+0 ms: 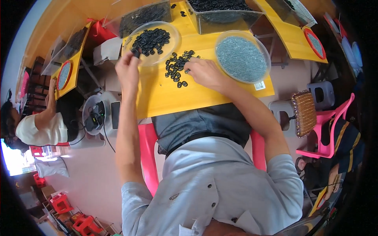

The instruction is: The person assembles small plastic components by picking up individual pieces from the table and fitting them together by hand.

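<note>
On the yellow table (165,100) lies a loose cluster of small black oval pieces (176,66), some showing two holes. My left hand (128,70) is closed at the near left rim of a clear round tray (173,49). Its fingertips pinch a black piece (136,52); whether it is one or several stacked, I cannot tell. More black oval pieces (151,39) are heaped in that tray. My right hand (205,72) reaches over the right side of the cluster, thumb and fingers closed on a small dark piece (187,71). Beside it stands a round tray of thin silvery pins (241,58).
Clear bins of black pieces (226,17) stand at the table's far side. Other yellow tables (291,35) flank mine. At left a person (45,128) sits working; a pink chair (330,133) is at right, with another person's hand (334,181) below it.
</note>
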Action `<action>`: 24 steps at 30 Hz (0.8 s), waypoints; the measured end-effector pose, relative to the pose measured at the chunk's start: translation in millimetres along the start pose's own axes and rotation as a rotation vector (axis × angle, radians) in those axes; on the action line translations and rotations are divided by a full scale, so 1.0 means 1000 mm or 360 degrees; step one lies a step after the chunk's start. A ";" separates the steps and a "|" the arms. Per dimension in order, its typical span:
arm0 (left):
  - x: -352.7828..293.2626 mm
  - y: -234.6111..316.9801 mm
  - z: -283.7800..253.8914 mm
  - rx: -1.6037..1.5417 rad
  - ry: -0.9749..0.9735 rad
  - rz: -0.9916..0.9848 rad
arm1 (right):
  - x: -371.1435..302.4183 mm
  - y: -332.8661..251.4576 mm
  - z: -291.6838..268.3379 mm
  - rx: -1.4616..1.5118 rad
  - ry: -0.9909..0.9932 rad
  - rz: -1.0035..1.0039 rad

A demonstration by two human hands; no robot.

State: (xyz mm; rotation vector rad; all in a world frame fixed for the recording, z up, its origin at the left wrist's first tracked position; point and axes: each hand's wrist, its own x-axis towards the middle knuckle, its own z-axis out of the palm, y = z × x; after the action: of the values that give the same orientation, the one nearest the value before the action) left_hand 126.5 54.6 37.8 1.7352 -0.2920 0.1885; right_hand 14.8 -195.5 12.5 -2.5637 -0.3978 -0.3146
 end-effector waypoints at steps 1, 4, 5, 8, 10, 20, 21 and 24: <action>-0.021 0.005 0.011 -0.0114 -0.0018 -0.0026 | 0.002 0.000 0.002 -0.0061 -0.0061 0.0020; -0.068 0.012 0.037 -0.0320 -0.0167 -0.0268 | -0.001 0.002 0.004 -0.0089 -0.0109 0.0038; -0.079 0.011 0.041 -0.0401 -0.0218 -0.0331 | -0.002 0.003 0.003 -0.0038 -0.0105 0.0015; -0.100 0.013 0.057 -0.0324 -0.0262 -0.0299 | -0.004 -0.005 -0.005 0.0166 -0.0082 0.0078; -0.109 0.012 0.065 -0.0354 -0.0225 -0.0261 | -0.007 -0.016 -0.015 0.0330 -0.0083 0.0121; -0.122 0.007 0.073 -0.0800 -0.0334 -0.0430 | -0.020 -0.026 -0.014 0.0431 0.0365 -0.0172; -0.122 0.007 0.073 -0.0808 -0.0333 -0.0428 | -0.022 -0.030 -0.013 0.0424 0.0363 -0.0174; -0.120 0.006 0.072 -0.1018 -0.0239 -0.0579 | -0.025 -0.039 -0.013 0.0183 0.0462 -0.0481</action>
State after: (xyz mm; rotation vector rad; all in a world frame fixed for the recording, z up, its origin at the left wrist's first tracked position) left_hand 7.9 -6.1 -4.6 1.1381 -0.1190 -0.2789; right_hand -23.4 -176.1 33.4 -2.2979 -0.6713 -0.7399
